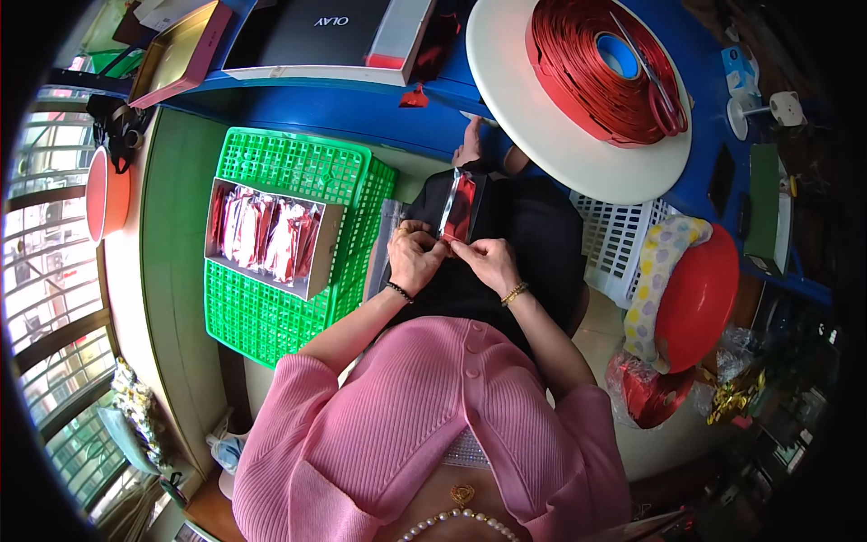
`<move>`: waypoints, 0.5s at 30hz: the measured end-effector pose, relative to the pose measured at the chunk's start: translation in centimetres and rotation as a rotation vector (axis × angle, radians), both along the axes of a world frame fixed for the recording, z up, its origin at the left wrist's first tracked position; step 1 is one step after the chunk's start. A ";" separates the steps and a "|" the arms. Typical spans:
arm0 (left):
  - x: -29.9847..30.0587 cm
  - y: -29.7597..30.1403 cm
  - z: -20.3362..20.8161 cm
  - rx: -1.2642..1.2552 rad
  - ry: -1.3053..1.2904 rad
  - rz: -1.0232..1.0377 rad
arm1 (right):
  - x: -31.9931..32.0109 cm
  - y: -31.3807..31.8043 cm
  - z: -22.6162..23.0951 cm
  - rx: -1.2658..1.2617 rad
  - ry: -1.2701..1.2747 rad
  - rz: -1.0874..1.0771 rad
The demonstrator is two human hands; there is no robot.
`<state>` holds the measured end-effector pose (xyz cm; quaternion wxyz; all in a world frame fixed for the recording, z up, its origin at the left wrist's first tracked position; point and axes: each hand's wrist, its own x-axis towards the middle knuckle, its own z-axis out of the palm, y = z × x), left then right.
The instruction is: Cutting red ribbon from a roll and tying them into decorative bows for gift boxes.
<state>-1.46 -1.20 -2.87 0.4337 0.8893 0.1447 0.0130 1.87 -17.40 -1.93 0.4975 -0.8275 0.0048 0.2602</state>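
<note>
Over my lap, a slim clear plastic packet with shiny red ribbon-like material inside (461,210) lies lengthwise, pointing away from me. My left hand (414,256) is closed at its near left corner, the fingertips pinching the edge. At the same near end, my right hand (489,264) pinches the packet between thumb and fingers. The two hands almost meet there. To the left, a grey cardboard box (323,248) is filled with several similar red-and-clear packets. It rests on a green plastic crate (271,325).
A white round turntable (506,108) at the far right bears a big red ribbon roll (569,81) and red-handled scissors (666,113). Below it stand a white basket (614,239) and a red round stool (700,298). Boxes sit on the blue table (352,117).
</note>
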 end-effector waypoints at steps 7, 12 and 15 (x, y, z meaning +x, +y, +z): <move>-0.2 2.1 -2.1 -0.020 0.126 0.190 | 0.2 1.2 -0.7 -0.124 -0.067 0.002; 1.6 0.7 1.2 0.015 0.055 -0.145 | 0.3 -0.4 -1.8 -0.188 -0.109 0.052; 1.7 1.3 0.3 -0.176 0.123 -0.195 | 0.3 0.3 -0.2 -0.123 -0.080 0.054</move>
